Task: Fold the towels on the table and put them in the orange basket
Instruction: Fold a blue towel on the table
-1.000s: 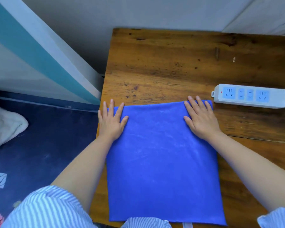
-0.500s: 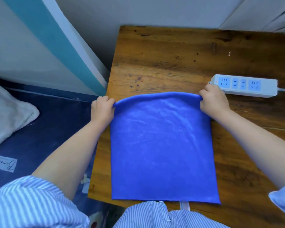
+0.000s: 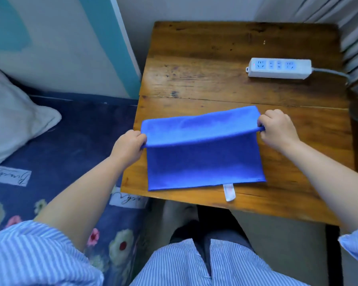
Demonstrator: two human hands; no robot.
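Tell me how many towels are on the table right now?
1. The blue towel lies near the table's front edge, the left hand and right hand each gripping a corner of its far edge. Nothing shows whether more lie outside the view.

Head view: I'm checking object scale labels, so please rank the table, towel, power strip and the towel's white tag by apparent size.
Largest to smallest:
1. table
2. towel
3. power strip
4. white tag
The power strip lies farther from the camera, so it may look somewhat smaller than it is.
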